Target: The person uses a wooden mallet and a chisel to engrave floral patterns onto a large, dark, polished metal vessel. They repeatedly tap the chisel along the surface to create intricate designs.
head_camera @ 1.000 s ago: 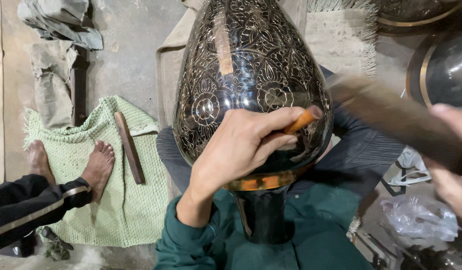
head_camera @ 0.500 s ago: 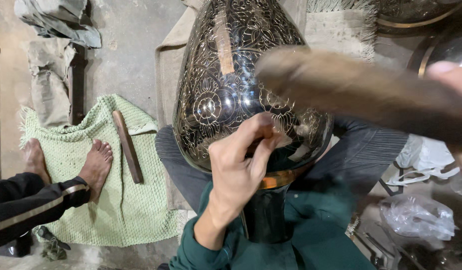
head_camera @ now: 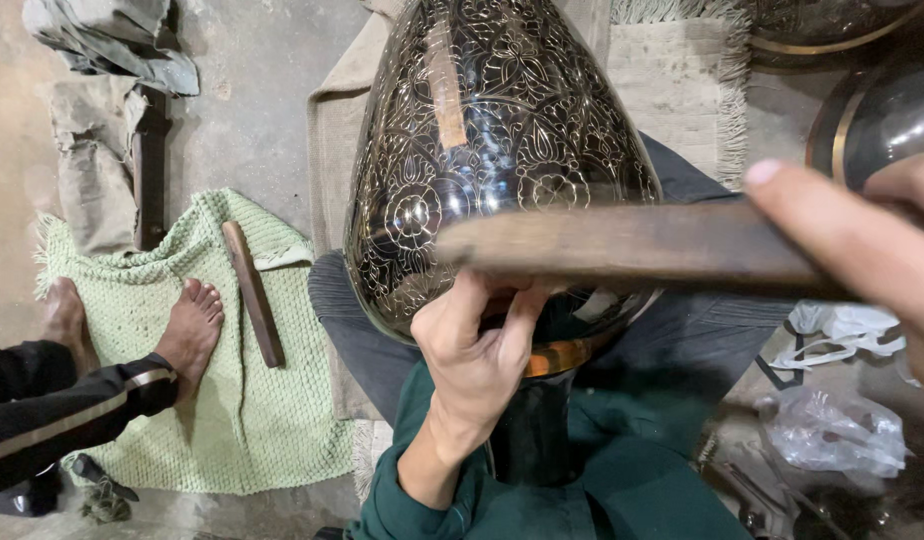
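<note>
Risk sits mostly at the point where the wooden stick (head_camera: 632, 245) crosses above the left hand (head_camera: 477, 350): should the stick land off its mark, it would probably catch the knuckles or skid over the vase's (head_camera: 492, 150) slick curve and scar the fine pattern. The vase could also roll off the lap, being round and held only at its lower edge.

That vase is a large, egg-shaped vessel, dark and glossy, covered in pale engraved flowers and leaves, with a narrow orange band toward its neck at 6 o'clock. It lies tilted across the person's knees at the centre of the view. The left hand presses against its lower wall with fingers pinched close together; whether a small tool sits between them I cannot tell, since the stick hides the tips.

The right hand (head_camera: 862, 245), at 3 o'clock and blurred, is closed around the stick, a rough brown bar lying nearly level.

At 9 o'clock a knitted green mat (head_camera: 252, 400) lies on the concrete floor with a second wooden stick (head_camera: 252, 292) on it, and another person's bare foot (head_camera: 190, 330) beside that. Crumpled clear plastic (head_camera: 832, 435) lies at 4 o'clock.
</note>
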